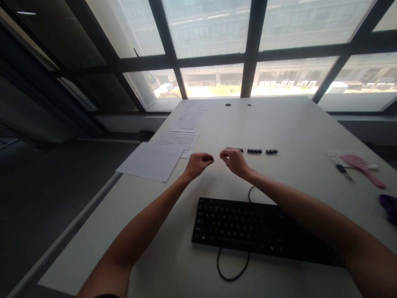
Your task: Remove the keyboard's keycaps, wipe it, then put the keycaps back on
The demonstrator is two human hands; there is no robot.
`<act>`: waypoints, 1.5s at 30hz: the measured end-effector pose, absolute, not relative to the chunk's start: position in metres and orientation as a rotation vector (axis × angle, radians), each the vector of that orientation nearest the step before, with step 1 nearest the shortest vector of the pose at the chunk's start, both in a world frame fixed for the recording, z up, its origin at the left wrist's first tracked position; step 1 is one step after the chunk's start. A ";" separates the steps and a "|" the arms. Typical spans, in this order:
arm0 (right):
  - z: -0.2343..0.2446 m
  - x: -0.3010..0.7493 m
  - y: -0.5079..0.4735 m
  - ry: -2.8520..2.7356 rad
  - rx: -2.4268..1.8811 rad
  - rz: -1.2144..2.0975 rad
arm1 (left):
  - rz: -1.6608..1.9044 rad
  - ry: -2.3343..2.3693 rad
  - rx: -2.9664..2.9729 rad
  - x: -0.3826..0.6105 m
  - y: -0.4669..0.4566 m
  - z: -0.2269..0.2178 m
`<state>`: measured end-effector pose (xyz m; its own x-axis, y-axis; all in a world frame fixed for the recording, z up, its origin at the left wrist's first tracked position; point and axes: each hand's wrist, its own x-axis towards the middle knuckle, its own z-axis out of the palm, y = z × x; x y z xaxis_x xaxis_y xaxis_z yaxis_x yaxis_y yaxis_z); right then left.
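Note:
A small black keycap [211,159] shows between the thumb and fingers of my left hand [197,164], which is closed on it above the white table. Just to its right, my right hand [234,160] is curled in a pinch; whatever is in its fingertips, if anything, is too small to make out. The two hands are apart. Behind and beside the right hand lie short rows of black keycaps [254,151], one row partly hidden by that hand. Nearer to me sits a black keyboard [235,223], its right part covered by my right forearm.
Printed paper sheets [151,159] lie along the left edge of the white table [288,124]. At the right are a pink hairbrush [361,165], a black-handled tool [343,171] and a purple item [389,207]. A black cable [231,279] loops out below the keyboard.

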<state>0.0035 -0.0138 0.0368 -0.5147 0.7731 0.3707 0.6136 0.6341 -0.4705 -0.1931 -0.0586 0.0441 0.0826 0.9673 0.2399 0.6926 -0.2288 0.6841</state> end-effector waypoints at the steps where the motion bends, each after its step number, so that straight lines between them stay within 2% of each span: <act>1: 0.038 0.009 -0.032 -2.216 -1.015 0.474 | 0.970 1.591 1.942 -0.193 -0.077 0.048; 4: 0.038 0.028 -0.087 -2.070 -0.893 0.743 | 0.944 1.494 1.916 -0.186 -0.132 0.055; 8: 0.035 0.044 -0.138 -2.047 -0.971 0.941 | 0.860 1.455 1.978 -0.172 -0.179 0.049; 16: 0.022 0.041 -0.151 -2.072 -1.079 0.980 | 0.820 1.420 1.986 -0.165 -0.188 0.035; 30: 0.011 0.039 -0.155 -2.200 -0.970 0.819 | 0.879 1.415 1.997 -0.165 -0.190 0.026; 38: 0.016 0.042 -0.158 -2.409 -0.905 0.619 | 0.734 1.263 2.365 -0.168 -0.192 0.028; 45: 0.030 0.046 -0.169 -2.555 -0.857 0.512 | 0.680 1.364 2.569 -0.167 -0.207 0.025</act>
<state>0.0459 -0.1685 0.0301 -0.7341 0.6317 0.2492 0.4867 0.7454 -0.4556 -0.1665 -0.2066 0.0252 0.4822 0.8160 0.3188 0.7458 -0.5733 0.3392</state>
